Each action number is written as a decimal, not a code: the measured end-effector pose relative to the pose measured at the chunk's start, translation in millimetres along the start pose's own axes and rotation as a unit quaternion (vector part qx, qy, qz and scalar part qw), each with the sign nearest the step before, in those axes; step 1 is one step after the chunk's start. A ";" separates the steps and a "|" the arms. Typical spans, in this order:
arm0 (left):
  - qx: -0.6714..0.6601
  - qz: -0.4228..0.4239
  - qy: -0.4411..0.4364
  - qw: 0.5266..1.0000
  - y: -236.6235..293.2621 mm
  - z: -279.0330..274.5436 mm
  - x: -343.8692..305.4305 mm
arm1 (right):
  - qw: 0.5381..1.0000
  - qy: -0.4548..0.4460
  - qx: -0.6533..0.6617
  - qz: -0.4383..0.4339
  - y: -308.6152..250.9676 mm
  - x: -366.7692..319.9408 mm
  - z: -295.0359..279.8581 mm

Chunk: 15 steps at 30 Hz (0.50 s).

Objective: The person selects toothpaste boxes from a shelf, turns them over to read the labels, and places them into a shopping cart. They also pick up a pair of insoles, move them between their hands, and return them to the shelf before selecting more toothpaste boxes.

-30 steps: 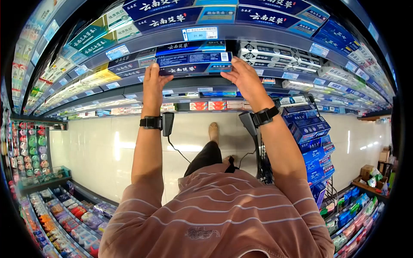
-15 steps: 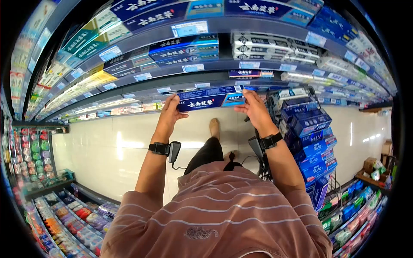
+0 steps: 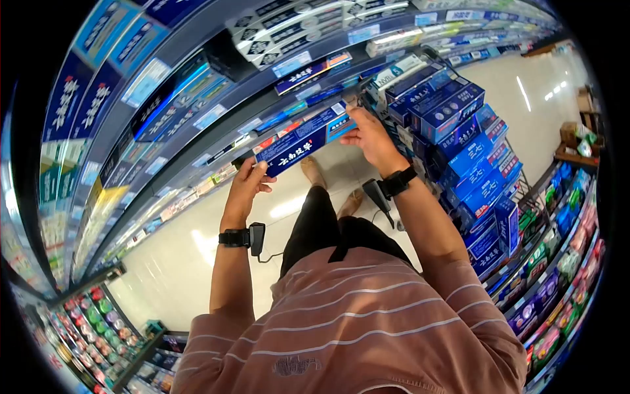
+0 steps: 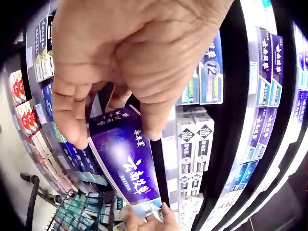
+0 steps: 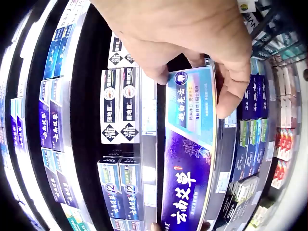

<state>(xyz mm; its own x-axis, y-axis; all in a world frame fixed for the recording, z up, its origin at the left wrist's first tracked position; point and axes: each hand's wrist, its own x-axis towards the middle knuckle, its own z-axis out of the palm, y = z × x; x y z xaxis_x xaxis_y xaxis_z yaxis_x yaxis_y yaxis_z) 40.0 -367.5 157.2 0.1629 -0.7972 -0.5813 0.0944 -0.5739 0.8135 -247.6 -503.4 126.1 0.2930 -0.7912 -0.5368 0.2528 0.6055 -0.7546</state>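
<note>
A long dark-blue toothpaste box (image 3: pixel 298 150) with white lettering and a light-blue end is held level between both hands, just in front of the shelf. The left hand (image 3: pixel 244 187) grips its left end, thumb on one side and fingers on the other. At the light-blue end, the right hand (image 3: pixel 372 139) pinches it the same way. The left wrist view shows the left hand (image 4: pixel 125 57) over the near end of the box (image 4: pixel 127 154). In the right wrist view, the thumb and fingers of the right hand (image 5: pixel 192 38) straddle the box's light-blue end (image 5: pixel 192 101).
Close to the right arm stands a cart piled with blue toothpaste boxes (image 3: pixel 469 151). Shelves ahead hold white-and-black boxes (image 3: pixel 282 33) and more dark-blue boxes (image 3: pixel 180 108). Other racks of goods (image 3: pixel 98 322) lie behind on both sides, with pale floor (image 3: pixel 157 269) between.
Both hands have drawn the toothpaste box back and down from the shelf front. The head view has turned right, and the box now slants up toward the cart, its light-blue end close to the pile.
</note>
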 end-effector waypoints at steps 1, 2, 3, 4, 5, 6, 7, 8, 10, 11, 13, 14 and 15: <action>-0.014 -0.003 0.007 1.000 -2.4 4.6 9.7 | 1.000 0.007 0.003 0.001 2.8 4.8 -2.6; -0.026 -0.006 0.013 1.000 -4.6 9.3 20.1 | 1.000 0.015 0.006 0.002 5.4 12.4 -5.5; -0.038 -0.011 0.019 0.999 -5.5 13.9 30.2 | 1.000 0.023 0.011 0.003 8.3 21.1 -8.4; -0.045 -0.001 0.018 0.999 -3.1 18.9 40.0 | 0.999 0.033 0.017 0.004 10.9 29.6 -10.4; -0.047 0.006 0.020 0.999 -5.2 20.6 52.7 | 0.999 0.044 0.026 -0.007 13.0 39.6 -11.9; -0.049 0.013 0.023 0.998 -9.7 21.5 66.4 | 0.998 0.055 0.035 -0.018 14.0 50.5 -12.4; -0.052 0.020 0.027 0.998 -10.2 24.3 77.8 | 0.997 0.065 0.042 -0.028 15.2 61.9 -13.8; -0.073 0.026 0.009 0.997 -10.4 26.1 89.0 | 0.995 0.072 0.056 -0.036 15.8 73.2 -15.1; -0.078 0.029 0.003 0.996 -9.6 30.6 110.7 | 0.992 0.100 0.064 -0.051 15.7 94.7 -15.2; -0.082 0.031 0.001 0.996 -9.3 32.9 120.7 | 0.990 0.114 0.067 -0.058 15.1 104.4 -15.8; -0.093 0.040 0.001 0.995 -6.7 39.4 137.5 | 0.990 0.117 0.059 -0.051 7.9 117.6 -17.0; -0.096 0.045 0.002 0.994 -6.0 43.0 145.0 | 0.989 0.129 0.057 -0.054 5.3 123.0 -16.6; -0.100 0.049 0.004 0.994 -5.6 46.0 151.8 | 0.987 0.140 0.055 -0.057 4.8 128.6 -17.4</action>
<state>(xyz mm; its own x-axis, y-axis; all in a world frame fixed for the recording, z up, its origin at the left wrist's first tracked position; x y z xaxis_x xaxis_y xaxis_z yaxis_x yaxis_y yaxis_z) 19.1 -494.0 63.6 0.1881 -0.8455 -0.4998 0.2710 -0.4444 0.8538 -224.8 -603.7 46.8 -0.0055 -0.8377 -0.5461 0.3732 0.5049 -0.7783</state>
